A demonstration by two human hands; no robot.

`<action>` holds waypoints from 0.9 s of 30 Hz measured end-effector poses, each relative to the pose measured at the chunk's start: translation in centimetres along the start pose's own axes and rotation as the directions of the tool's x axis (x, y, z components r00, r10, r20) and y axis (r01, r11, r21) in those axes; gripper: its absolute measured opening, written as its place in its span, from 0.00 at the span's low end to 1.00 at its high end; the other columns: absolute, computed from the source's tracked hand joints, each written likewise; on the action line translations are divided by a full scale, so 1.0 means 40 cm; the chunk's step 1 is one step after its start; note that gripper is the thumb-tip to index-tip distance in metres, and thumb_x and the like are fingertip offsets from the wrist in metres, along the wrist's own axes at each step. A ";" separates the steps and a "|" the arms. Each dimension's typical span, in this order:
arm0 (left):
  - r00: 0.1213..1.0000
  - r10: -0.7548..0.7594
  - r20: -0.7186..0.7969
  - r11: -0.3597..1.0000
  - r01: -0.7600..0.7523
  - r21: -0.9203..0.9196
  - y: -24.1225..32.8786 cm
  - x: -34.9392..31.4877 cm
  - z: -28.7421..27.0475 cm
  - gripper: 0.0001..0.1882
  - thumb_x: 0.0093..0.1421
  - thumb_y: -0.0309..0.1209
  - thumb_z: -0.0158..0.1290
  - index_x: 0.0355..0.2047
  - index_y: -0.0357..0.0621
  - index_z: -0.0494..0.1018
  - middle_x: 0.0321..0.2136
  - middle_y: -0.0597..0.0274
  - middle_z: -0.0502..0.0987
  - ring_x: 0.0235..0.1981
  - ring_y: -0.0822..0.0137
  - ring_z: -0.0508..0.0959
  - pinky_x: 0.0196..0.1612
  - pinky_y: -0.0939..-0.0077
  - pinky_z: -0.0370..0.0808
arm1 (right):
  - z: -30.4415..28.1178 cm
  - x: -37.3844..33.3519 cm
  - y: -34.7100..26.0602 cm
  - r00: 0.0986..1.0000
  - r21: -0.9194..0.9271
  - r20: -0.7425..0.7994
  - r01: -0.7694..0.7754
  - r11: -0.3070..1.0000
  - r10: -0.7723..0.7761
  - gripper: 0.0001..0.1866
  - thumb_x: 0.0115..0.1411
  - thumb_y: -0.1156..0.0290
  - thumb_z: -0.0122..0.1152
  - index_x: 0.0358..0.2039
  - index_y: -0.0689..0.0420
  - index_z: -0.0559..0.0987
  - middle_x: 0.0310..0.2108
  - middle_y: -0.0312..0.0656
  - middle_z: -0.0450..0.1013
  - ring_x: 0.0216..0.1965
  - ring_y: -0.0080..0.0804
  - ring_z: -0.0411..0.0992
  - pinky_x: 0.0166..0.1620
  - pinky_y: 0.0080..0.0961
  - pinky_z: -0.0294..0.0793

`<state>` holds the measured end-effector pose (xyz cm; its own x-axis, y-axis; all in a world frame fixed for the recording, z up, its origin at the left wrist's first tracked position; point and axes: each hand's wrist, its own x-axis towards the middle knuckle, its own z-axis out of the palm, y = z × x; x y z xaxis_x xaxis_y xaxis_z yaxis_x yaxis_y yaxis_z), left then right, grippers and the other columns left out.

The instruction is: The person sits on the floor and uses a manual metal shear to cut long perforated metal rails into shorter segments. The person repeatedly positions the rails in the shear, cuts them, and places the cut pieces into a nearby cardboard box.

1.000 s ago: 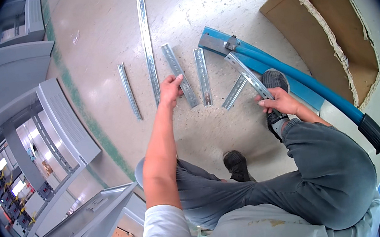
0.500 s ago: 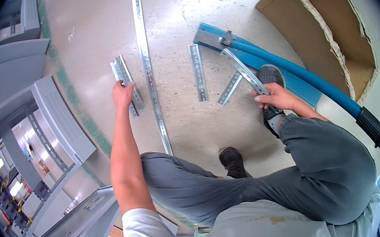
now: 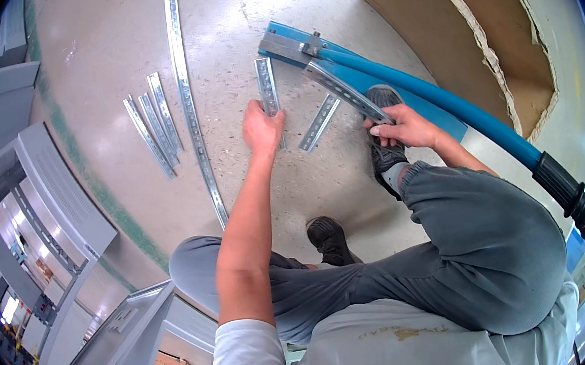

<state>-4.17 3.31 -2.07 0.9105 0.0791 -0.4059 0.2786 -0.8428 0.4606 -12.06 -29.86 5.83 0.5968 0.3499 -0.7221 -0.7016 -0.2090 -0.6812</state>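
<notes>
My left hand is closed around the lower half of a short slotted metal DIN rail piece on the floor. In my right hand, pinched between thumb and fingers, is another DIN rail length, slanting up to the left toward the blue cutter. Its far end is beside the cutter's metal head. Between my hands a short offcut of rail lies on the floor. Three short rail pieces lie side by side, slightly fanned, farther left.
One long rail runs along the floor left of my left hand. The cutter's blue lever with its black grip extends right past my knee. An open cardboard box stands at the far right; grey cabinets line the left.
My left hand has left the group of rails on the left and moved right, onto the single rail piece. That group now lies spread apart. My right hand still holds its rail.
</notes>
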 end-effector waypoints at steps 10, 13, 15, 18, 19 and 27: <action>0.993 -0.120 -0.022 0.977 0.114 -0.178 -0.056 0.035 -0.114 0.24 0.53 0.38 0.61 0.46 0.37 0.70 0.35 0.42 0.82 0.40 0.43 0.83 0.47 0.53 0.77 | 0.004 0.013 0.015 0.999 -0.015 0.008 -0.046 0.999 0.046 0.15 0.68 0.67 0.63 0.50 0.62 0.82 0.25 0.34 0.76 0.27 0.19 0.75 0.29 0.20 0.73; 0.993 -0.085 -0.086 0.992 0.076 -0.097 -0.113 0.088 -0.206 0.26 0.54 0.37 0.60 0.50 0.37 0.69 0.36 0.40 0.82 0.41 0.42 0.83 0.48 0.52 0.77 | 0.006 0.013 0.006 0.999 -0.024 0.009 -0.053 0.998 0.053 0.14 0.69 0.65 0.62 0.49 0.61 0.82 0.24 0.33 0.75 0.26 0.19 0.75 0.29 0.20 0.73; 0.986 -0.107 -0.129 0.994 0.105 -0.022 -0.190 0.138 -0.273 0.29 0.54 0.39 0.61 0.52 0.36 0.69 0.39 0.38 0.82 0.43 0.41 0.82 0.49 0.52 0.77 | 0.006 0.017 0.014 0.999 -0.024 0.021 -0.047 0.999 0.047 0.14 0.69 0.65 0.62 0.49 0.61 0.83 0.24 0.32 0.74 0.26 0.19 0.75 0.28 0.20 0.73; 0.977 -0.145 -0.155 0.981 0.163 0.107 -0.258 0.169 -0.376 0.37 0.55 0.45 0.64 0.58 0.35 0.68 0.44 0.36 0.82 0.48 0.40 0.81 0.53 0.54 0.77 | 0.004 0.015 0.008 0.998 -0.035 0.025 -0.054 0.998 0.055 0.15 0.70 0.63 0.61 0.48 0.61 0.82 0.23 0.32 0.74 0.26 0.20 0.74 0.28 0.20 0.72; 0.975 -0.149 -0.164 0.973 0.173 0.149 -0.262 0.170 -0.397 0.39 0.55 0.47 0.66 0.60 0.35 0.68 0.46 0.36 0.81 0.49 0.40 0.81 0.54 0.55 0.77 | 0.003 0.012 0.006 0.998 -0.036 0.018 -0.059 0.998 0.059 0.15 0.70 0.62 0.61 0.48 0.61 0.82 0.23 0.32 0.74 0.26 0.20 0.74 0.28 0.20 0.72; 0.954 0.060 0.293 0.978 0.003 -0.210 -0.016 0.009 -0.224 0.33 0.60 0.50 0.63 0.54 0.34 0.77 0.44 0.44 0.83 0.47 0.52 0.84 0.51 0.61 0.79 | 0.034 0.015 -0.019 0.999 -0.026 0.039 -0.023 0.999 0.024 0.23 0.74 0.53 0.54 0.48 0.62 0.82 0.24 0.33 0.74 0.26 0.20 0.73 0.30 0.20 0.72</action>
<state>-1.29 8.66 4.55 0.7961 -0.1306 -0.5910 0.3393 -0.7122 0.6145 -11.71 -28.28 6.08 0.5643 0.3800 -0.7329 -0.7050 -0.2402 -0.6673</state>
